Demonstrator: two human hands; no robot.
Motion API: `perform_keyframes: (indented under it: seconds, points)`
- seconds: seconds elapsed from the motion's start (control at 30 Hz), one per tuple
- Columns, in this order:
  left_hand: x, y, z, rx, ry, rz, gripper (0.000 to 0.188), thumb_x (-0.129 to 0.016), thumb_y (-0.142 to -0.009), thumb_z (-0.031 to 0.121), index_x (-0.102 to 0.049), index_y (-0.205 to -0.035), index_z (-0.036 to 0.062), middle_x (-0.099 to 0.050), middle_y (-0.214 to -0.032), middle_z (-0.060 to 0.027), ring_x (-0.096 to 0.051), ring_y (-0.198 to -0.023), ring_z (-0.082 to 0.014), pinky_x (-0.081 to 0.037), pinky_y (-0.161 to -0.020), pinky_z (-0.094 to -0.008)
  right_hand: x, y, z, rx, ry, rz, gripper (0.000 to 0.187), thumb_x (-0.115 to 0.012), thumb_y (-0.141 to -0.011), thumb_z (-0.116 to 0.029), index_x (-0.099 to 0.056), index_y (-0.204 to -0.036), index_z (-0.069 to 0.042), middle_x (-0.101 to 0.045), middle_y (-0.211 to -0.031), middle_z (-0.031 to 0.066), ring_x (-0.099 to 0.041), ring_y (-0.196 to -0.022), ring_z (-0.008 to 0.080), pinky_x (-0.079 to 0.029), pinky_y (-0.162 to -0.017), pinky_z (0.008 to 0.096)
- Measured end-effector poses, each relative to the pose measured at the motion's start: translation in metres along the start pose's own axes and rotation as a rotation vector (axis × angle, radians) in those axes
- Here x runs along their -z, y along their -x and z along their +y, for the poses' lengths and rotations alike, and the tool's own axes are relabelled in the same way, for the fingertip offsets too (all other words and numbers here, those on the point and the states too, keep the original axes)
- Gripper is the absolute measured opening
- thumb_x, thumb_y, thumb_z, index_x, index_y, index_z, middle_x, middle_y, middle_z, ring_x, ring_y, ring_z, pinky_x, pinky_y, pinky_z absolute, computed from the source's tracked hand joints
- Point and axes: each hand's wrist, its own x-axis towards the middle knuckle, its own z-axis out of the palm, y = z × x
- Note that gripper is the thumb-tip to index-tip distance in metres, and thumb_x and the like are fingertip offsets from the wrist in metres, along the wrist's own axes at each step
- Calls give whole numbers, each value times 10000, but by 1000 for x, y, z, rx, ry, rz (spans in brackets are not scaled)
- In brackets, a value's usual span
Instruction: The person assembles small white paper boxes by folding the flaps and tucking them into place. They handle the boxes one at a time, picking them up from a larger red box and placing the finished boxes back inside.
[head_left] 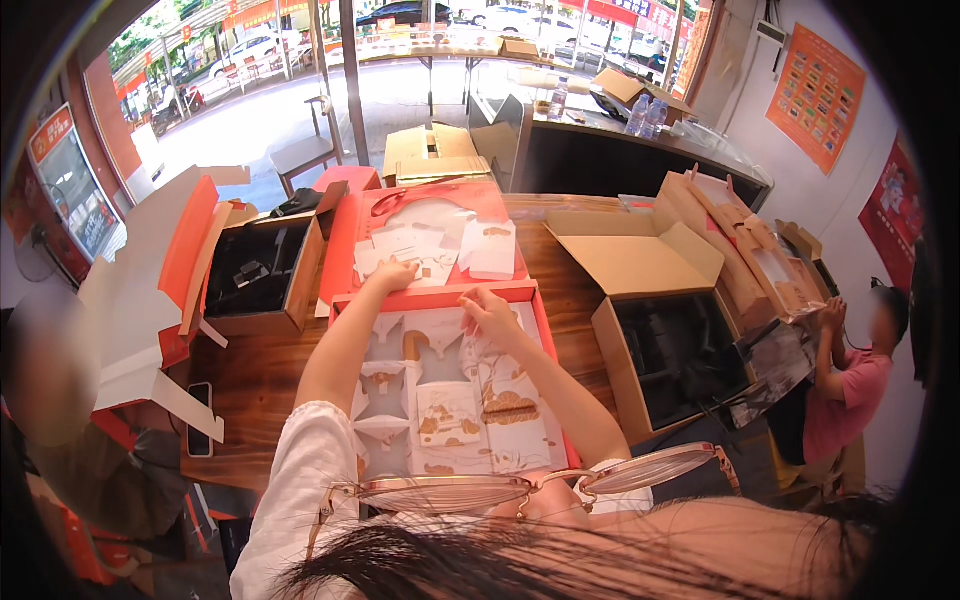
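In front of me lies an open red gift box (548, 350) with a white insert of folded card compartments. A square white card panel with gold print (448, 408) sits in the insert's middle. My left hand (393, 274) reaches past the box's far edge, its fingers stretched onto white card pieces (420, 248) in the red lid (345, 235). Over the box's far right part is my right hand (488, 314), its fingers curled together; what they hold, if anything, cannot be made out. Another white card piece (493, 250) rests at the lid's right.
Cardboard boxes with black lining stand left (255, 270) and right (680, 350) on the wooden table (560, 270). A phone (200, 418) lies at the left edge. One person sits at the left (70, 420); another, in a pink shirt (850, 395), works at the right.
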Motion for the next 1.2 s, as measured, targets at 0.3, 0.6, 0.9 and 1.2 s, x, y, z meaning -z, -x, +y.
perform_keyframes:
  seconds: [0.3, 0.6, 0.9, 1.2]
  points:
    - [8, 6, 1, -58, -22, 240, 431, -331, -934, 361, -474, -1297, 177, -374, -1402, -163, -335, -1293, -404, -277, -952, -691, 5, -1, 5, 13, 20, 21, 183, -525, -929, -210, -532, -969, -32, -609, -631, 57, -573, -497, 103, -410, -405, 237]
    - [91, 130, 65, -178, 299, 850, 308, -539, -881, 202, -569, -1161, 75, -510, -1253, -155, -476, -1170, -330, -351, -989, -463, 7, 6, -1, 16, 47, 9, 175, -539, -922, -189, -554, -959, -19, -606, -642, 49, -573, -519, 98, -428, -438, 241]
    - [50, 194, 98, -453, 821, 452, 206, -565, -853, 107, -629, -1043, 60, -603, -1032, -109, -611, -902, -265, -485, -781, -347, 10, 17, -23, -87, 192, -451, 262, -624, -877, -284, -602, -937, -30, -614, -681, 29, -522, -554, 75, -414, -511, 220]
    - [32, 198, 105, -599, 454, 284, 251, -688, -785, 258, -628, -976, 107, -592, -891, -70, -638, -723, -209, -498, -645, -329, -3, 45, -43, 158, 611, -815, 741, -780, -701, -408, -442, -1272, -78, -490, -1132, 123, -529, -968, 236, -457, -841, 349]
